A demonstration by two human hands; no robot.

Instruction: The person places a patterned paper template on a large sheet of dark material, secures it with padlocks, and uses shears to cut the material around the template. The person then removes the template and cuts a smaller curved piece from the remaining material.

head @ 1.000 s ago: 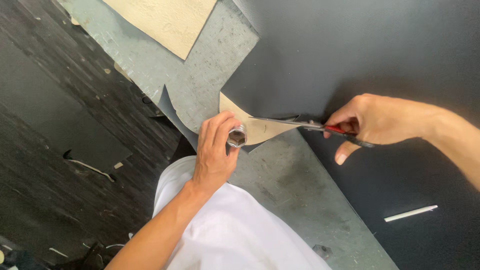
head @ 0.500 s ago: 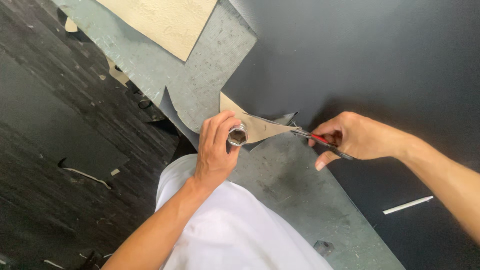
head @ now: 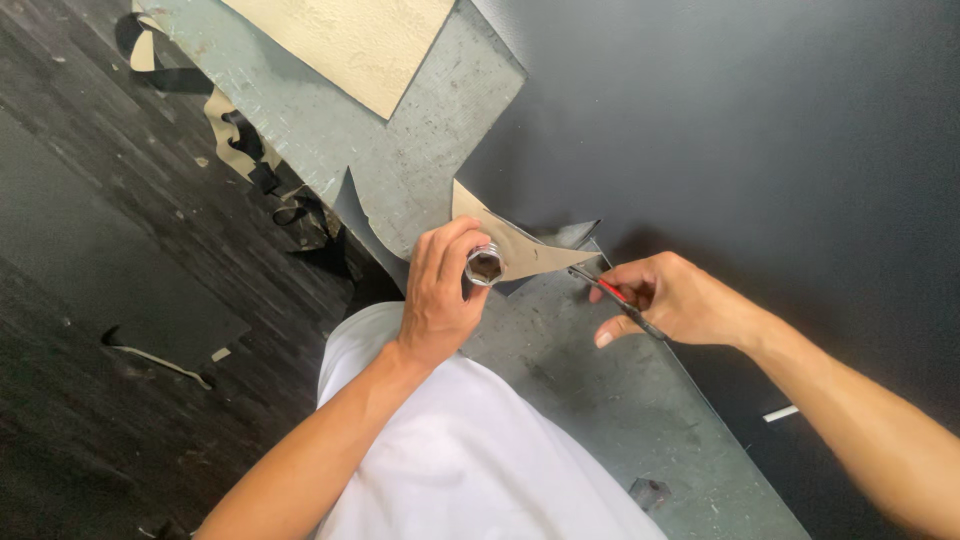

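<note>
My left hand (head: 440, 290) pinches a beige-backed strip (head: 520, 248) cut from the large dark sheet (head: 760, 130), and also holds a small metal ring-like piece (head: 484, 265) against it. My right hand (head: 670, 298) grips scissors with red handles (head: 618, 296); their dark blades point left at the strip's tip, where the cut edge of the dark sheet curls up. Both hands meet over the edge of the grey metal tabletop (head: 610, 380).
A beige sheet (head: 350, 40) lies at the table's far end. Dark and beige offcuts (head: 250, 150) are scattered on the dark wooden floor to the left. A white chalk stick (head: 782, 412) rests on the dark sheet. My white shirt (head: 470, 460) fills the bottom.
My right hand with the scissors has moved left and slightly down, closer to my left hand. The strip between the hands looks shorter. My left hand has stayed put.
</note>
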